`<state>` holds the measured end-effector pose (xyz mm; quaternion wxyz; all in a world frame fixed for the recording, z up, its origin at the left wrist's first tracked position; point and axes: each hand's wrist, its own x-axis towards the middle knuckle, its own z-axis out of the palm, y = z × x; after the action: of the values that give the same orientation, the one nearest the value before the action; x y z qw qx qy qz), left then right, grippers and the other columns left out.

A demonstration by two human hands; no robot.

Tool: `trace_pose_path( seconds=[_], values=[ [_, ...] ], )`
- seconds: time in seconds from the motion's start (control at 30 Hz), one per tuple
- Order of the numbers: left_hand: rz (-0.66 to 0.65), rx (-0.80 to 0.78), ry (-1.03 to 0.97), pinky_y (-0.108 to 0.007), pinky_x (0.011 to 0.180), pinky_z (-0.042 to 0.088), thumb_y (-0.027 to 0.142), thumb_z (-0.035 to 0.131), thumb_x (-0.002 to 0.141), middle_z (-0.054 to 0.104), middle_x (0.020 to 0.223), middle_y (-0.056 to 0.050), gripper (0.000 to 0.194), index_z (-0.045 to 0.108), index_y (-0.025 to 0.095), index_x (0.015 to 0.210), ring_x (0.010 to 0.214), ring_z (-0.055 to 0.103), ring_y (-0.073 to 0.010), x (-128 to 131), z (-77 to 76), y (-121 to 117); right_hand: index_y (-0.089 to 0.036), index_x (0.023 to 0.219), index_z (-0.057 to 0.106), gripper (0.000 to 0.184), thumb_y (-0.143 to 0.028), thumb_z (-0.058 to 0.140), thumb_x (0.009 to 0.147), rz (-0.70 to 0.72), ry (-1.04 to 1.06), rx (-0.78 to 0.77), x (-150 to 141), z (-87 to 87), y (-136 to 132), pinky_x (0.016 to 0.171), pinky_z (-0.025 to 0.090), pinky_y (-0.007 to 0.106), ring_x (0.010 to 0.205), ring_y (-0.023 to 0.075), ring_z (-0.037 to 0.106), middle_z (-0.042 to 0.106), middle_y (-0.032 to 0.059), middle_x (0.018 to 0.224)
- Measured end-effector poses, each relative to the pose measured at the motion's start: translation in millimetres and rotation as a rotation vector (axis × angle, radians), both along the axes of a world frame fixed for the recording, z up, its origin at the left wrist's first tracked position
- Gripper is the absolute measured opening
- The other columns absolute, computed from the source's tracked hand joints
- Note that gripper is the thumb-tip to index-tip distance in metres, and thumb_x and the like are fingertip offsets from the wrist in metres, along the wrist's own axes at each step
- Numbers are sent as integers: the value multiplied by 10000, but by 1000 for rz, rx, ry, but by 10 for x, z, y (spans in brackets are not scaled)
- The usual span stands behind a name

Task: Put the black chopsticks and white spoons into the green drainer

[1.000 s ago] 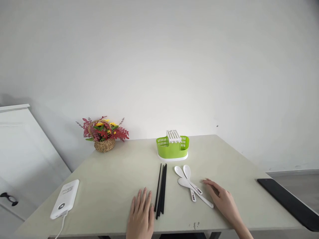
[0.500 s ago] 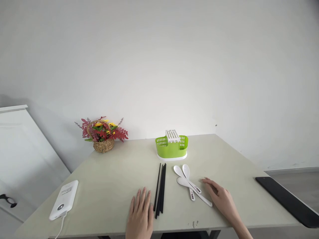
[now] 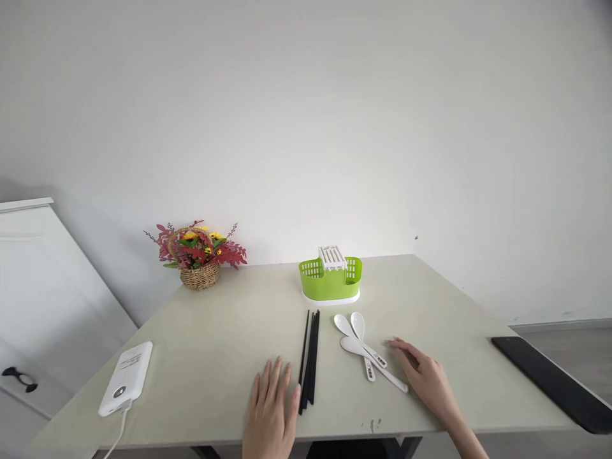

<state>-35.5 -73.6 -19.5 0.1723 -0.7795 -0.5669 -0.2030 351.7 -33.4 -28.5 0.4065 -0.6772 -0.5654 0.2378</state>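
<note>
My left hand (image 3: 270, 411) lies palm down near the front edge of the table, fingers stretched out. Its thumb is right beside the lower ends of several black chopsticks (image 3: 310, 363), which lie together pointing away from me. My right hand (image 3: 425, 382) rests on its side on the tabletop, fingers loosely bent and holding nothing. Just left of it, three white spoons (image 3: 356, 345) lie crossed over one another, bowls pointing away from me. Behind them stands a green cutlery holder (image 3: 329, 285) with a white slotted top piece (image 3: 332, 257) over its middle and a white base.
A wicker basket of flowers (image 3: 201, 276) stands at the back left. On the left lies a white power bank (image 3: 127, 377) with a cable. A flat black object (image 3: 549, 382) lies at the right edge. A white cabinet (image 3: 48, 287) stands left of the table (image 3: 205, 357).
The view has tilted slightly, so everything sits a little higher. My left thumb has spread outward to the chopsticks. The right hand has hardly moved.
</note>
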Motion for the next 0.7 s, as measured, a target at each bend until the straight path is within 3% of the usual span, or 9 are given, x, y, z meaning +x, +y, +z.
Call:
trace_pose_path(
  seconds=[0.7],
  values=[
    [2,10,-1,-530,1220,439,519,484,1044,381,1692,3,726,192,355,1688,1531,419,-321,27,59,-24,-324,1181,775,408,-517,491,961,-15,8,27,-11,44,-27,1027,549,417,1285,307,676,675,16,1462]
  ],
)
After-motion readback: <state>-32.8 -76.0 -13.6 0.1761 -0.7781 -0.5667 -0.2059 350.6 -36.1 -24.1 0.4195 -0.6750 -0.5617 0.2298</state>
